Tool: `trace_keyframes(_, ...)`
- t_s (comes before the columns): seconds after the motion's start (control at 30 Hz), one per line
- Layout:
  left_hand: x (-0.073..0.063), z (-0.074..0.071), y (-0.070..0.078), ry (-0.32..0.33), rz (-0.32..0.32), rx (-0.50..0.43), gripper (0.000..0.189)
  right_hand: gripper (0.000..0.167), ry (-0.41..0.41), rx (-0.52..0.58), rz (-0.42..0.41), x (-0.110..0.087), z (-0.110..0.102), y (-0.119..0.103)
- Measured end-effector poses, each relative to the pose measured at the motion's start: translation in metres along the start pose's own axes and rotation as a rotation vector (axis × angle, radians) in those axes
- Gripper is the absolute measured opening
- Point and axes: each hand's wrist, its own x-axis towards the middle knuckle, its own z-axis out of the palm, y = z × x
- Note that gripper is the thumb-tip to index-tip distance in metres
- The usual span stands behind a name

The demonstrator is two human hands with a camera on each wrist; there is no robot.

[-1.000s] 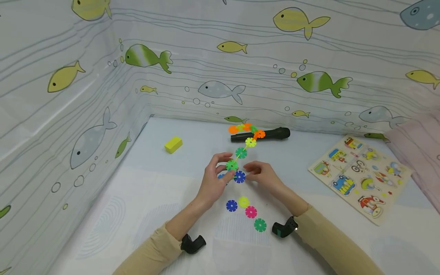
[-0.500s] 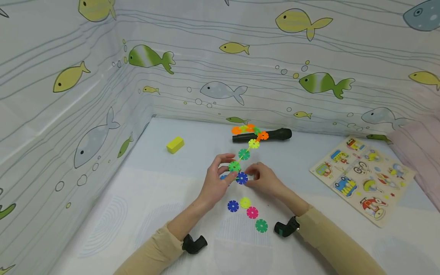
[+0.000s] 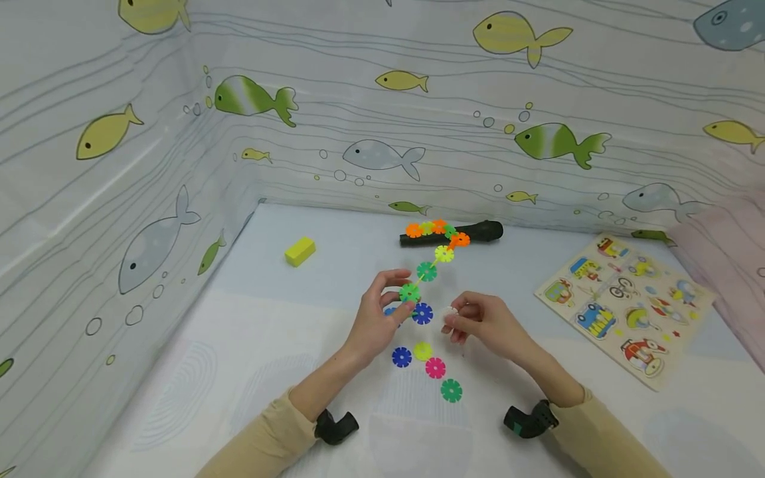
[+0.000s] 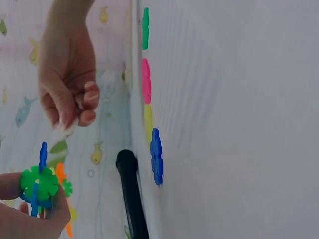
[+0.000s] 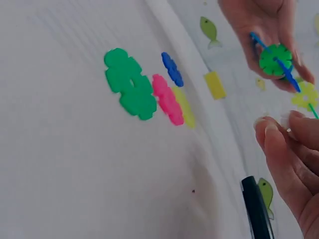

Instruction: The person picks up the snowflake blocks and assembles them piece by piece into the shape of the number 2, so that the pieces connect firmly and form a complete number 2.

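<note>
My left hand [image 3: 372, 322] pinches a curved chain of notched plastic discs [image 3: 427, 271] by its near end, at a green disc [image 4: 40, 183] with blue discs slotted to it. From there the chain arcs away through green, yellow and orange discs. To the right of it, my right hand [image 3: 490, 325] pinches a small white notched disc [image 3: 450, 312] between thumb and fingers, apart from the nearest blue disc [image 3: 422, 313]. Four kinds of loose disc lie below the hands: blue [image 3: 402, 357], yellow [image 3: 422, 351], pink [image 3: 435, 368] and green [image 3: 451, 390].
A black microphone [image 3: 484, 231] lies behind the chain's far end, partly covered by it in the head view. At the back left is a yellow block [image 3: 300, 251]. A wooden picture puzzle board [image 3: 627, 309] lies at the right. Fish-printed sheets [image 3: 311, 113] rise behind and to the left.
My right hand has drawn back rightward from the blue disc at the chain's near end, and the white disc now shows in its fingers. My left hand keeps its hold on the chain.
</note>
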Motion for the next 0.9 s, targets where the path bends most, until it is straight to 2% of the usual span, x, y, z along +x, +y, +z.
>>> trace_keyframes(0.1, -0.001, 0.001, 0.000, -0.006, -0.007, 0.010, 0.049, 0.019, -0.002, -0.005, -0.038, -0.003, 0.002, -0.002)
trace_keyframes(0.43, -0.001, 0.001, -0.001, -0.021, -0.001, 0.038, 0.049, 0.018, 0.103, -0.086, -0.220, -0.007, 0.008, -0.001)
trace_keyframes(0.6, -0.001, 0.002, -0.002, -0.031, -0.007, 0.056, 0.050, 0.020, 0.106, -0.109, -0.325, -0.006, 0.009, 0.001)
trace_keyframes(0.73, -0.002, 0.003, -0.002, -0.034, -0.006, 0.072, 0.050, 0.020, 0.102, -0.134, -0.366, -0.006, 0.009, 0.000)
trace_keyframes(0.9, -0.002, 0.004, -0.002, -0.034, 0.013, 0.091, 0.049, 0.020, 0.105, -0.130, -0.364, -0.006, 0.012, 0.000)
